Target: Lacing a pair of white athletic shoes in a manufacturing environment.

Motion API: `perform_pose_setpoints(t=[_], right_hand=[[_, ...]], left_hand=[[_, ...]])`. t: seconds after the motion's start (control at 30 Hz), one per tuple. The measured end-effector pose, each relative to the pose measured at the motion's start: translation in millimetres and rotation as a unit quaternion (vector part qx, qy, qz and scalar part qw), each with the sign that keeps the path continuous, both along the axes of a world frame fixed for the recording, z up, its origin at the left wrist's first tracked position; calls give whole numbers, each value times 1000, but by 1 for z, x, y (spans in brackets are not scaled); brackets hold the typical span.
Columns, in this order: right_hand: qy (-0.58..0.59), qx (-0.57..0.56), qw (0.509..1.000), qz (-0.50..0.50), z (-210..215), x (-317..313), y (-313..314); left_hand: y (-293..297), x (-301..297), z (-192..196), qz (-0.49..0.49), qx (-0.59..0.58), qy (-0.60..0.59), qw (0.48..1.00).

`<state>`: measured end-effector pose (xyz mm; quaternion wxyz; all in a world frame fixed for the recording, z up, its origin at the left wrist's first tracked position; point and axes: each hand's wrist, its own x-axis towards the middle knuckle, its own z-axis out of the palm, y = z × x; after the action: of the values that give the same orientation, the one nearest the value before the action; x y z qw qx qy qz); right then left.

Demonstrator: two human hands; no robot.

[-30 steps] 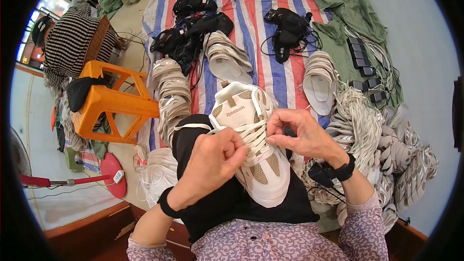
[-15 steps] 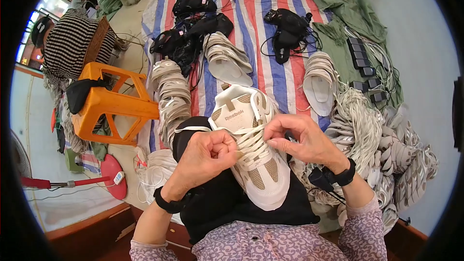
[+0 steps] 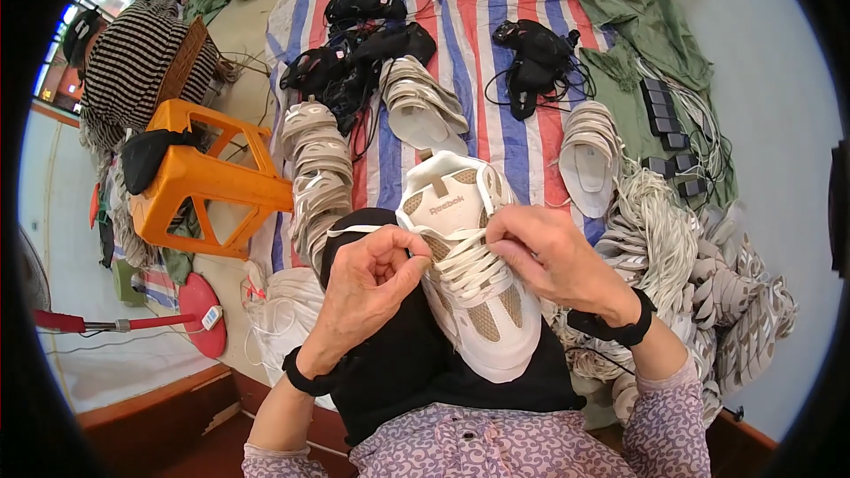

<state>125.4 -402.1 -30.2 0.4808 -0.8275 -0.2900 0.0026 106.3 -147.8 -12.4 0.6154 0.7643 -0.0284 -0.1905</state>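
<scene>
A white and beige sneaker (image 3: 482, 305) rests on my lap, on a black cloth (image 3: 407, 363), toe toward me. My left hand (image 3: 367, 288) pinches one white lace end that runs off to the left of the shoe. My right hand (image 3: 544, 257) grips the laces (image 3: 460, 261) on the shoe's right side, fingers curled over the eyelets. Both wrists wear black bands.
A striped mat (image 3: 478, 44) ahead carries rows of shoe uppers (image 3: 319, 168), more uppers (image 3: 589, 155) and black strap bundles (image 3: 536, 57). Piles of white laces (image 3: 660, 230) lie at right. An orange plastic stool (image 3: 208, 181) stands at left, near a red-handled tool (image 3: 115, 323).
The sneaker has tilted slightly and shifted on my lap. My left hand has drawn the lace end out to the left while my right hand stays on the laces.
</scene>
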Motion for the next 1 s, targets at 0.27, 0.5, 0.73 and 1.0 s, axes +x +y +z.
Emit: perform_pose_setpoints(t=[0.27,0.5,0.73,1.0], right_hand=[[146,41,988,-31,-13,-2,-12],[334,235,911,-60,-21,-4,-17],[342,226,909,-76,-24,-5,-19],[306,216,926,-56,-23,-9,-19]], left_hand=[[-3,1,-1,1,10,-2,1000],[-17,12,13,-58,199,-232,950],[-25,24,12,-116,298,-333,887],[-12,14,15,-73,358,-377,851]])
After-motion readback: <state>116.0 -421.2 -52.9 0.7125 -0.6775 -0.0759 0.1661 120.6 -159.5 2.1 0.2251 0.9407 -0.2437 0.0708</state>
